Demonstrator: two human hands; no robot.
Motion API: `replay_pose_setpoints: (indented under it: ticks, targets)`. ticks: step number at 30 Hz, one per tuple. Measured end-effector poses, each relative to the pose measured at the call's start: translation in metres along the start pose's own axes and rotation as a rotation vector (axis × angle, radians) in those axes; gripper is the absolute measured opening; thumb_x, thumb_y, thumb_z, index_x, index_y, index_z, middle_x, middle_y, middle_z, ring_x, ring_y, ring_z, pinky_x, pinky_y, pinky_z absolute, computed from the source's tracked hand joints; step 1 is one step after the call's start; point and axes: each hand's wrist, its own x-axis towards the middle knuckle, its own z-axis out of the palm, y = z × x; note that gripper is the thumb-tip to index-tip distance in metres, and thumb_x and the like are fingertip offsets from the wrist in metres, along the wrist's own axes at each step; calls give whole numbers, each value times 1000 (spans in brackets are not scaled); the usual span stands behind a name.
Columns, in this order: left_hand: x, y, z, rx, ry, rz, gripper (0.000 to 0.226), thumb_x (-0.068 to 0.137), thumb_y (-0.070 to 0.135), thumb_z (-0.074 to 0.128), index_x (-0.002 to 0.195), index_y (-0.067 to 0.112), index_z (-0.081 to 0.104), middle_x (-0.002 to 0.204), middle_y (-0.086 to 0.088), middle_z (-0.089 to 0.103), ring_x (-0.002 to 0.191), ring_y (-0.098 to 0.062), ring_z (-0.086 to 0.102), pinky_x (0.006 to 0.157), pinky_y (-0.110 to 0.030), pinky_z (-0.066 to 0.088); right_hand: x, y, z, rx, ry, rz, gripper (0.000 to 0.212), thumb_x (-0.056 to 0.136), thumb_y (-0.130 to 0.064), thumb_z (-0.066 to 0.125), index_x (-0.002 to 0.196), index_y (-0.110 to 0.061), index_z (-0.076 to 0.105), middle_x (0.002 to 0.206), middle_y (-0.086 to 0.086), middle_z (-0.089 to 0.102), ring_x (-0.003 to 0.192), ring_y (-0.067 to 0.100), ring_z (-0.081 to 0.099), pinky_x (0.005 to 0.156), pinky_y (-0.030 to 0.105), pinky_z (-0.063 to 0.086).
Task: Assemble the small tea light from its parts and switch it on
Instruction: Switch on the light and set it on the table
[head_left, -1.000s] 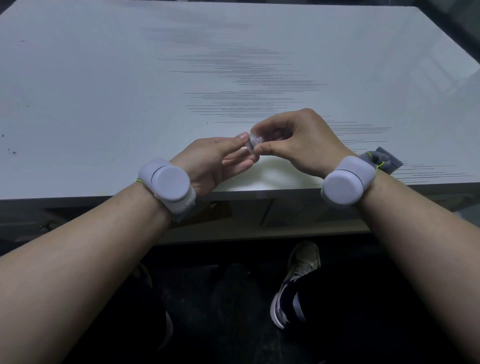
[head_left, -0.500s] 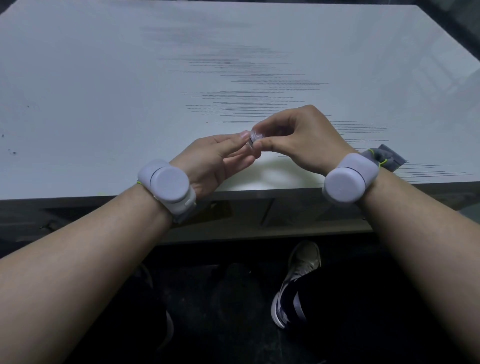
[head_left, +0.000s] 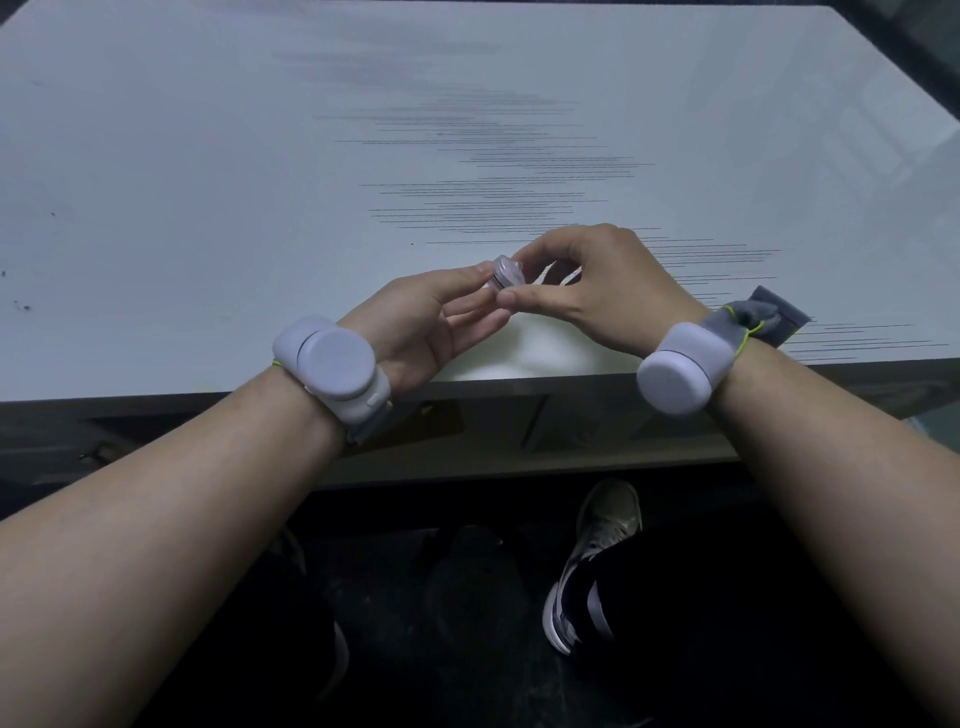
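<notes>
A small pale tea light (head_left: 506, 272) hangs in the air just above the near edge of the white table (head_left: 208, 182). It lies on its side, with a dark seam around its body. My left hand (head_left: 434, 325) touches it from the left with thumb and fingertips. My right hand (head_left: 592, 288) pinches it from the right between thumb and forefinger. Fingers hide most of the tea light, so I cannot tell whether it is lit.
Both wrists carry pale round bands: the left wrist band (head_left: 332, 366) and the right wrist band (head_left: 680, 366). The table's front edge (head_left: 519, 384) runs just below my hands. Beneath the table a shoe (head_left: 597, 561) rests on the dark floor.
My right hand's fingers have spread a little, so more of the tea light shows between both hands. The hands stay in nearly the same place.
</notes>
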Motion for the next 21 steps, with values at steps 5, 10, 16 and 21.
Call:
replay_pose_setpoints:
  ticks: [5, 10, 16, 21]
  targets:
    - [-3, 2, 1, -42, 3, -25, 16, 93, 18, 61, 98, 5, 69, 87, -6, 77, 79, -13, 74, 72, -19, 58, 3, -2, -7, 176, -73, 27, 40, 83, -31, 74, 122, -23, 65, 110, -7, 70, 92, 12, 67, 74, 8, 47]
    - [-3, 0, 2, -14, -9, -2, 17, 96, 20, 58, 100, 7, 68, 88, -1, 76, 79, -8, 73, 73, -17, 57, 2, -2, 0, 182, -21, 27, 20, 83, -34, 73, 98, -20, 74, 95, -1, 75, 77, 7, 64, 72, 13, 47]
    - [-3, -2, 5, -7, -8, 15, 20, 98, 24, 54, 94, 11, 68, 83, 1, 76, 75, -8, 74, 68, -17, 57, 0, -2, 6, 122, 61, 67, 32, 80, -50, 70, 93, -21, 71, 84, -8, 69, 73, 6, 59, 66, 17, 44]
    - [0, -2, 5, -20, 25, 5, 25, 99, 32, 51, 98, 12, 66, 83, -2, 71, 65, -8, 70, 62, -18, 57, 2, -2, -1, 285, -31, 21, 33, 80, -34, 76, 112, -28, 70, 91, -4, 69, 74, 10, 59, 71, 17, 48]
